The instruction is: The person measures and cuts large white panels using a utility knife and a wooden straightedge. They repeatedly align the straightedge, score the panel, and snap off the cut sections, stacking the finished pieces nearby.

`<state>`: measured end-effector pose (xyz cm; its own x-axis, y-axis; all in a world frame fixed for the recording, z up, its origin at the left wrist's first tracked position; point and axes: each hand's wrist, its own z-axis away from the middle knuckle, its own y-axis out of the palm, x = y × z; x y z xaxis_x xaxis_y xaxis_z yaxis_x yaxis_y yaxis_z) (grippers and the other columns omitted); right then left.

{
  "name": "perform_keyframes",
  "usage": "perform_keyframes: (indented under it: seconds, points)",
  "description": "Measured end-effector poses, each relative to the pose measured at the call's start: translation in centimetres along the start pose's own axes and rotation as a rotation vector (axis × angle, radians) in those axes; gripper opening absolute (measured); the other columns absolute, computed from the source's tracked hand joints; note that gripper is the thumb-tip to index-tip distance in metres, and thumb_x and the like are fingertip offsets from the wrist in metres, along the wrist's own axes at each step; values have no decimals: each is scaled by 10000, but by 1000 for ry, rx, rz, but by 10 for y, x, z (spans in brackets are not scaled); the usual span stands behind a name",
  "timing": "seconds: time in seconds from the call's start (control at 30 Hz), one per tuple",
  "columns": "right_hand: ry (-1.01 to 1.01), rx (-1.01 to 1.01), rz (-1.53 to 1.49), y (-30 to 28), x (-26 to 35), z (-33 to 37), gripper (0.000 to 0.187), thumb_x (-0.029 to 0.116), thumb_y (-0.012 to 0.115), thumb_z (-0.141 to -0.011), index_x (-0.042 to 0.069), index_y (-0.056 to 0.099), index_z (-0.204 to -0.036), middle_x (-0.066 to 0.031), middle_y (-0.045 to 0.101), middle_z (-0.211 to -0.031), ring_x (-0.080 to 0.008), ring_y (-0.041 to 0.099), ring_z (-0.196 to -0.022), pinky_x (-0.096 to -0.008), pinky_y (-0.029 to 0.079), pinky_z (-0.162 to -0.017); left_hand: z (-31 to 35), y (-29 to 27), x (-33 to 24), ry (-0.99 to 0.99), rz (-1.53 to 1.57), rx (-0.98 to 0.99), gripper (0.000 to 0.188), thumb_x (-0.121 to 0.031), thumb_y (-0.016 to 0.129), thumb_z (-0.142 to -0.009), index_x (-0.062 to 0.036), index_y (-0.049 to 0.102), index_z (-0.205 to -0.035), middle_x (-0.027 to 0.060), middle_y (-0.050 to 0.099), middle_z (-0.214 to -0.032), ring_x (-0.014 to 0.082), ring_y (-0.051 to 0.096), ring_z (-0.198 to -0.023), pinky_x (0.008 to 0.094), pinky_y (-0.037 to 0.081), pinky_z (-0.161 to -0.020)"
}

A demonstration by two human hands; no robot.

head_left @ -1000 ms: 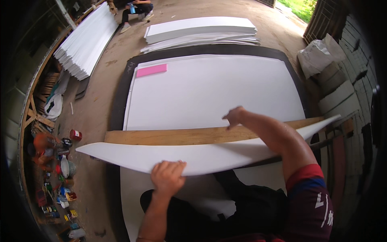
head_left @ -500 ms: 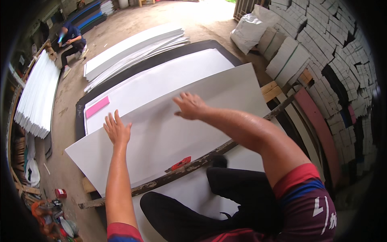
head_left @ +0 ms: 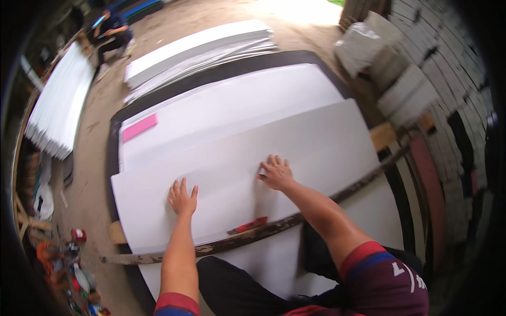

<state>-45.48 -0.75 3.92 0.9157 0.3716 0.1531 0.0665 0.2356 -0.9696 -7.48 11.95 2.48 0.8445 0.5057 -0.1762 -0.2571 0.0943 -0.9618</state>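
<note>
A large white sheet (head_left: 226, 195) lies before me over a stack of white sheets (head_left: 226, 100). My left hand (head_left: 183, 197) rests on it with the fingers spread. Farther right, my right hand (head_left: 275, 172) is also on the sheet, fingers apart and nothing held. A long worn metal bar (head_left: 216, 246) crosses the sheet's near side. Against the bar lies a red utility knife (head_left: 252, 225), between my two arms. Below the bar, white sheet continues under my dark-trousered legs.
A pink strip (head_left: 140, 127) lies on the stack's far left. More white sheets (head_left: 200, 50) are piled beyond, and another stack (head_left: 63, 100) stands left. A person (head_left: 112, 31) sits far left. Bundled white pieces (head_left: 448, 63) line the right; tools (head_left: 79, 279) lie lower left.
The white sheet's far edge, raised before, has come down and lies flatter. Both hands have moved nearer to me with it. My view has shifted, so the surroundings appear displaced.
</note>
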Motion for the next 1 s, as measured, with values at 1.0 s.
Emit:
perform_keyframes:
  seconds: [1.0]
  points:
    - [-448,-30,-61,19,409,-457,811,430,753,-953,75,415,-1598,-157,507,-1512,-341,496,-1416,-502,433,-1154,-8,-4,37,-122,113,-52,650,-662,694,-919,-435,573,-1516,89,353,-1726,410,224,-1618,750,123,-1248]
